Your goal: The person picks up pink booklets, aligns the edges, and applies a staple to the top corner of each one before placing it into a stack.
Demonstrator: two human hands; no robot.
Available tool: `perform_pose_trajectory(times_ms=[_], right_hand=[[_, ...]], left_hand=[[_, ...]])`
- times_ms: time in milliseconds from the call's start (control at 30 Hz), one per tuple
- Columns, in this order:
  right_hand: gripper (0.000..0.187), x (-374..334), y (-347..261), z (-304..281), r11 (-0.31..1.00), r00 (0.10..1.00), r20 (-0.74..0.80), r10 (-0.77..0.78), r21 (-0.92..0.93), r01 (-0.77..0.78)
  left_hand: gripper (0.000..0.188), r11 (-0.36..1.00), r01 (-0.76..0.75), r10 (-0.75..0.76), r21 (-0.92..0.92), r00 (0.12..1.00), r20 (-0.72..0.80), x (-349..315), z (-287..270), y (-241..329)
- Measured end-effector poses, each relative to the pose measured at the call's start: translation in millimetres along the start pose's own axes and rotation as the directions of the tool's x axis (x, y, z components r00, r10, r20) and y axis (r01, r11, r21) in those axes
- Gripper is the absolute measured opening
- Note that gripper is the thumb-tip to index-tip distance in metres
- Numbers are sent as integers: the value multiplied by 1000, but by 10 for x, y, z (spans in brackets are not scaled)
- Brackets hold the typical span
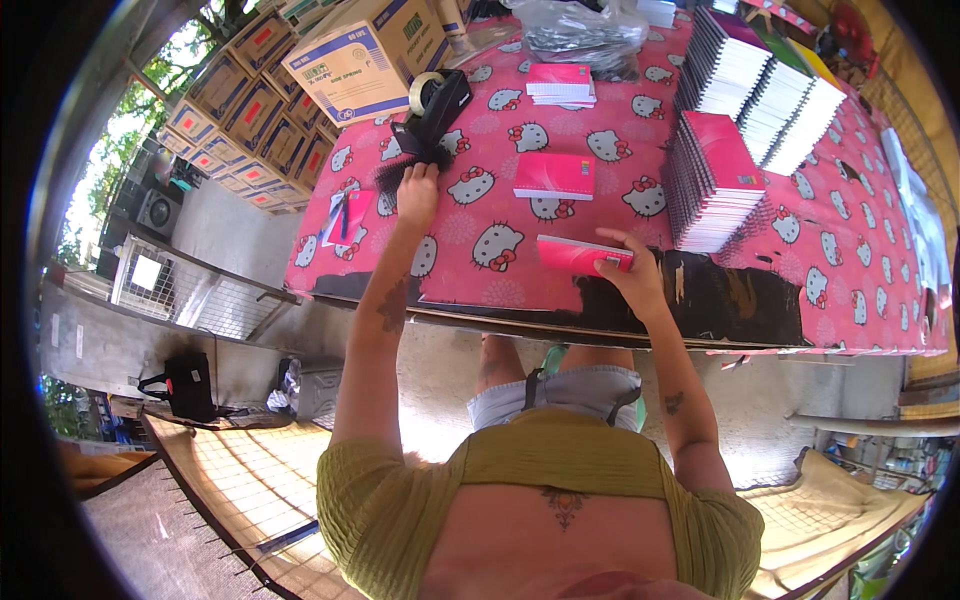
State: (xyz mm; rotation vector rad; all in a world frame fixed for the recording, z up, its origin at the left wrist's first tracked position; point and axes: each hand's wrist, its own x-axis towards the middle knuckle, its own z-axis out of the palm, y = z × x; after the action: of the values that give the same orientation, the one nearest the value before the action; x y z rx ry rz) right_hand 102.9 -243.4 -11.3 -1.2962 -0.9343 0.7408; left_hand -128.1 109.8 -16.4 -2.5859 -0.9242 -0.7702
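On my table (pixel 455 288), the spiral-notebook stack (pixel 712 185) near the front edge could topple if my right hand (pixel 633 275) bumps it. Black binding coils (pixel 392 182) could tangle under my left hand (pixel 417 190) — fingers curled down, grip I can't tell. My right hand is half closed — thumb and fingers pinching the pink notepad (pixel 570 253) near the front edge.

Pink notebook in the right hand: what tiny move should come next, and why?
Maybe the left hand could bring over one of what look like black coils. That hand is at their pile, the right hand holds the notebook, and no coil shows on it, while the nearest tall stack has dark spirals along its side.
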Motion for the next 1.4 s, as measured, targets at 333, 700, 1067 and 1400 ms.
perform_pose_trajectory(times_ms=[333,700,1067,1400], right_hand=[[28,4,114,-81,1000,998,66,7,-26,-6],[28,18,131,-55,999,997,68,-29,-44,32],[27,14,117,-68,997,995,99,-32,-63,38],[27,-4,95,-56,1000,995,95,-16,-16,17]], left_hand=[[15,655,-94,65,-750,996,-67,-283,-774,1268],[15,551,98,-29,-829,995,98,-447,-1049,1602],[19,624,163,63,-764,964,258,-322,-980,1459],[26,644,-71,396,-762,883,252,-83,-1010,1486]])
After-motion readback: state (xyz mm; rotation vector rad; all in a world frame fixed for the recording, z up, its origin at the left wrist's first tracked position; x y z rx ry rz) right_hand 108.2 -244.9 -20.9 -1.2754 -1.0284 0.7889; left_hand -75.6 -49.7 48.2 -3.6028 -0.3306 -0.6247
